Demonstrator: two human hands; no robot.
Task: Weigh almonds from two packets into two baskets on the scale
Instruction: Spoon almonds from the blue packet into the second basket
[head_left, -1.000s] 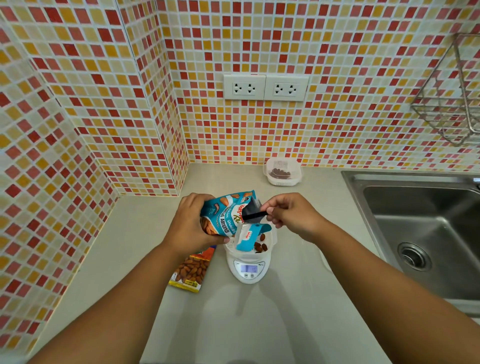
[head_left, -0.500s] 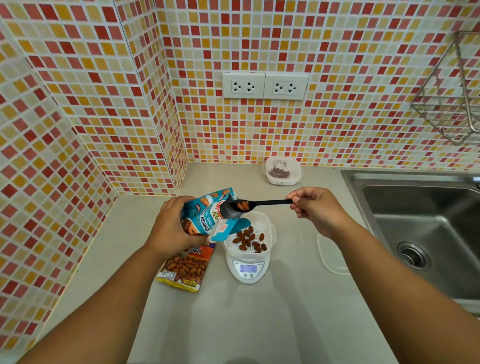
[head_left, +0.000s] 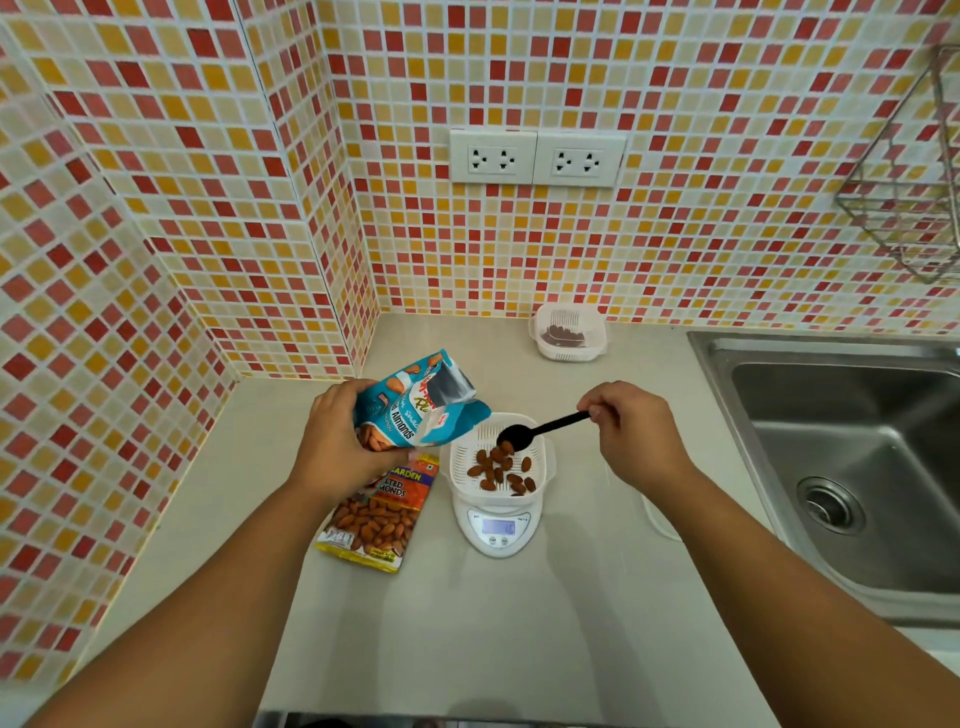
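My left hand (head_left: 340, 441) grips an open blue almond packet (head_left: 415, 402), tilted with its mouth toward the right. My right hand (head_left: 634, 434) pinches the handle of a black spoon (head_left: 535, 431), whose bowl is tipped over a white basket (head_left: 543, 457). The basket sits on a small white scale (head_left: 497, 535) with a lit display and holds several almonds (head_left: 498, 470). A second, orange and yellow almond packet (head_left: 376, 517) lies flat on the counter left of the scale. Another white basket (head_left: 597, 325) with almonds inside stands by the back wall.
A steel sink (head_left: 852, 467) fills the right side. A transparent lid (head_left: 662, 519) lies on the grey counter (head_left: 493, 634) between scale and sink. Tiled walls close the left and back. A wire rack (head_left: 904, 182) hangs on the wall at upper right.
The spoon came out of the blue packet with almonds, moved right and down, and now tips over the basket on the scale. More almonds lie in the basket.
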